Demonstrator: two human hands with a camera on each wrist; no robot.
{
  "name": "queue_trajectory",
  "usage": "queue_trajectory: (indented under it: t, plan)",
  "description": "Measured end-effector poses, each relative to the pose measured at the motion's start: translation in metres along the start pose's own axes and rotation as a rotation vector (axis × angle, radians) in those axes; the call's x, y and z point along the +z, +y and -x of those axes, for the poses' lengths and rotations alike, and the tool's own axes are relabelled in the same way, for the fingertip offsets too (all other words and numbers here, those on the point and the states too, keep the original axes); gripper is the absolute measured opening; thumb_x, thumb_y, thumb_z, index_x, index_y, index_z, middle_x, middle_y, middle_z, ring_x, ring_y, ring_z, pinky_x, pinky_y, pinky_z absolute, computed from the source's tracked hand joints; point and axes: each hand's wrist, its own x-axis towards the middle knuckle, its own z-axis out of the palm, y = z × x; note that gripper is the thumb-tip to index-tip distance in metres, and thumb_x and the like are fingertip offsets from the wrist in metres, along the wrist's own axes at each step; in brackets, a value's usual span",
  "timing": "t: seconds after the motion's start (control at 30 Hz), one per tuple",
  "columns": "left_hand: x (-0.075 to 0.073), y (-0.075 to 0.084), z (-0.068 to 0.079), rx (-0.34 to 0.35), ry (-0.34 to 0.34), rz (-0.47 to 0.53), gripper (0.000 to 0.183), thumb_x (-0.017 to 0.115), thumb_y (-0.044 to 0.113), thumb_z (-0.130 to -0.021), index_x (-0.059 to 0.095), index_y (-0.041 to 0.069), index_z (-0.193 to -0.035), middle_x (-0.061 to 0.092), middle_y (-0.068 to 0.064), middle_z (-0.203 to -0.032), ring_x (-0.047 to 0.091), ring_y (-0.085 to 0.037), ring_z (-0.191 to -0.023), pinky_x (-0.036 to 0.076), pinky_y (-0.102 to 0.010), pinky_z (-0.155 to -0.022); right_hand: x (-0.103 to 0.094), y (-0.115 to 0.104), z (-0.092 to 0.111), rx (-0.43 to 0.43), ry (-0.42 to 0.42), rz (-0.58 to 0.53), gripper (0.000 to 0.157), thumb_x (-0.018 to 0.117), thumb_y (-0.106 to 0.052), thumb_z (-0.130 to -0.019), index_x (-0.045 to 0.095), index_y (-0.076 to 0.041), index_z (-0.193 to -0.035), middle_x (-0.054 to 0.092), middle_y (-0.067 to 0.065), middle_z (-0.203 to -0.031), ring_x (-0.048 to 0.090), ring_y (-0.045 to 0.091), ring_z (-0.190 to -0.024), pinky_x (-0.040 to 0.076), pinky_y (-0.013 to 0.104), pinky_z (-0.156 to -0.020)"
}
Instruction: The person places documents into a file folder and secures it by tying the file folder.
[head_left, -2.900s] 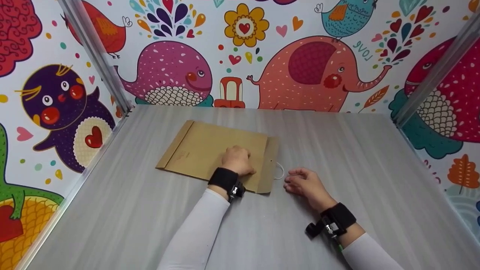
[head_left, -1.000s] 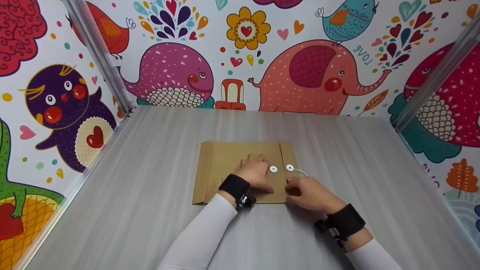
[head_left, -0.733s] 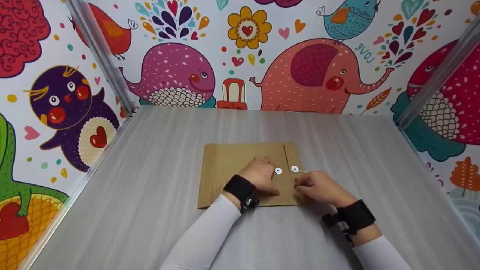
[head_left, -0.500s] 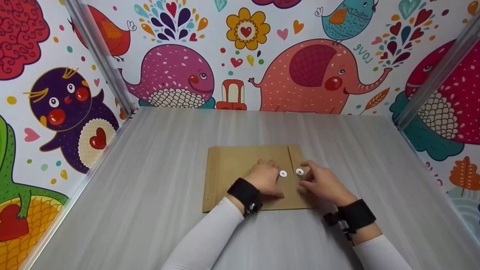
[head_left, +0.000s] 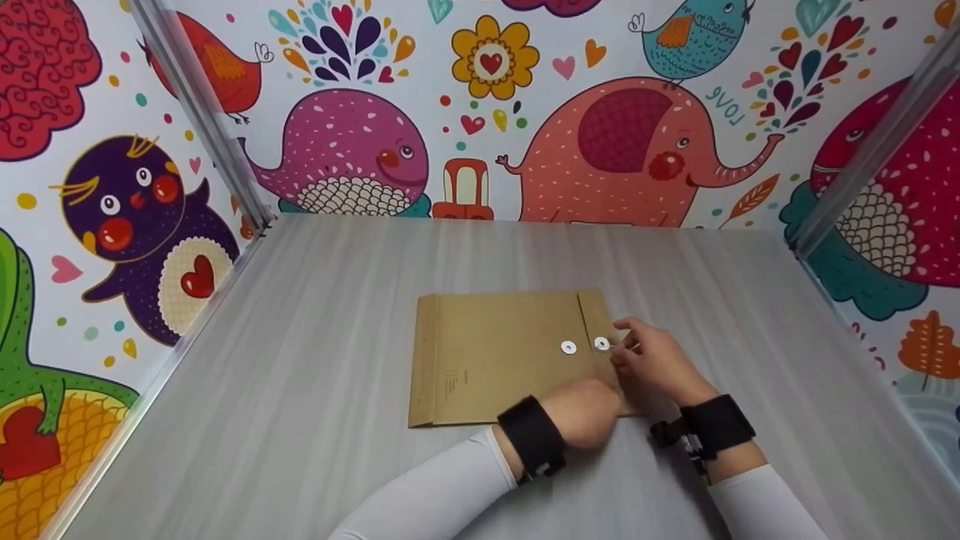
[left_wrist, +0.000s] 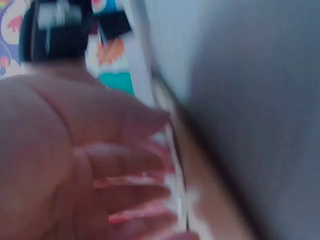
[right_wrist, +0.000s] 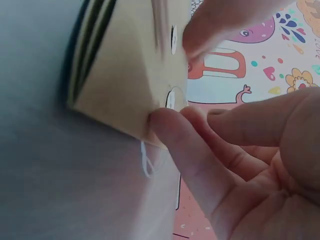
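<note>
A brown kraft paper envelope (head_left: 499, 330) lies on the table with its flap at the right. Two white button discs show on it, one on the body (head_left: 568, 347) and one on the flap (head_left: 601, 343). My right hand (head_left: 664, 365) is at the flap's outer edge, its fingertips pinching the white string beside the flap's disc. A loop of the string (right_wrist: 146, 162) hangs past the edge in the right wrist view. My left hand (head_left: 583, 412), blurred, is over the envelope's near right corner, fingers loosely bent and apart in the left wrist view.
The grey wood-grain table (head_left: 337, 300) reaches back to a wall printed with cartoon animals (head_left: 607, 157). Metal posts (head_left: 199, 112) stand at the left and right corners. Each wrist wears a black strap with a small camera (head_left: 690, 442).
The envelope has been turned over, showing its discs, and shifted nearer and right. My left hand has left the envelope's middle for its near right corner. My right fingers have closed at the string.
</note>
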Motion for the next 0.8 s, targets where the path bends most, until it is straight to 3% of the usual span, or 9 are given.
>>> queue_trajectory:
  t: [0.03,0.13,0.27,0.4,0.53,0.7,0.8]
  plan:
    - [0.001,0.005,0.0,0.009,-0.018,0.015,0.015,0.064,0.025,-0.09,0.073,0.018,-0.1,0.072,0.006,-0.095,0.066,-0.013,-0.087,0.054,-0.026,-0.072,0.001,0.001,0.0,0.003,0.005,-0.001,0.041,0.062,-0.005,-0.095,0.053,0.004,-0.135,0.07,0.015,-0.094,0.071,0.024,-0.083,0.056,0.029,-0.067]
    - [0.002,0.015,0.001,-0.009,-0.071,0.017,0.033,0.062,0.032,-0.091,0.067,0.017,-0.121,0.066,0.003,-0.119,0.061,-0.014,-0.102,0.055,-0.027,-0.074,0.001,0.004,0.001,-0.001,0.013,0.003,0.038,0.062,-0.003,-0.095,0.056,0.003,-0.132,0.07,0.019,-0.1,0.072,0.026,-0.084,0.058,0.032,-0.068]
    - [0.002,0.018,0.001,0.001,-0.072,0.036,0.041,0.063,0.036,-0.091,0.064,0.018,-0.128,0.058,0.002,-0.133,0.057,-0.014,-0.111,0.055,-0.027,-0.08,0.0,0.006,0.002,-0.039,0.062,0.107,0.035,0.067,0.0,-0.089,0.064,0.004,-0.123,0.07,0.022,-0.108,0.071,0.035,-0.094,0.057,0.045,-0.08]
    - [0.001,0.019,0.001,0.018,-0.09,0.058,0.042,0.064,0.037,-0.091,0.065,0.02,-0.13,0.058,0.003,-0.133,0.055,-0.014,-0.114,0.054,-0.026,-0.08,-0.001,0.008,0.003,-0.038,0.107,0.232,0.021,0.072,-0.001,-0.082,0.072,0.001,-0.103,0.072,0.017,-0.096,0.067,0.034,-0.091,0.053,0.049,-0.081]
    - [0.0,0.02,0.001,0.02,-0.094,0.036,0.043,0.063,0.038,-0.091,0.063,0.021,-0.131,0.059,0.005,-0.129,0.055,-0.012,-0.111,0.053,-0.024,-0.076,-0.005,0.006,0.005,0.018,0.088,0.293,0.007,0.068,0.001,-0.079,0.073,-0.003,-0.082,0.07,0.009,-0.074,0.063,0.023,-0.069,0.052,0.041,-0.066]
    - [0.001,0.02,0.001,0.01,-0.075,0.021,0.039,0.063,0.037,-0.09,0.065,0.022,-0.125,0.06,0.004,-0.123,0.056,-0.013,-0.109,0.053,-0.025,-0.075,-0.02,0.001,0.008,0.086,0.004,0.317,0.006,0.068,-0.007,-0.074,0.069,-0.008,-0.069,0.063,0.002,-0.064,0.053,0.017,-0.058,0.043,0.033,-0.054]
    - [0.003,0.02,0.001,0.006,-0.067,0.026,0.038,0.064,0.038,-0.089,0.066,0.021,-0.123,0.059,0.004,-0.119,0.055,-0.013,-0.103,0.051,-0.025,-0.073,-0.035,0.003,0.011,0.137,-0.037,0.307,0.014,0.064,-0.01,-0.072,0.058,-0.012,-0.06,0.05,-0.003,-0.057,0.044,0.015,-0.053,0.035,0.029,-0.049]
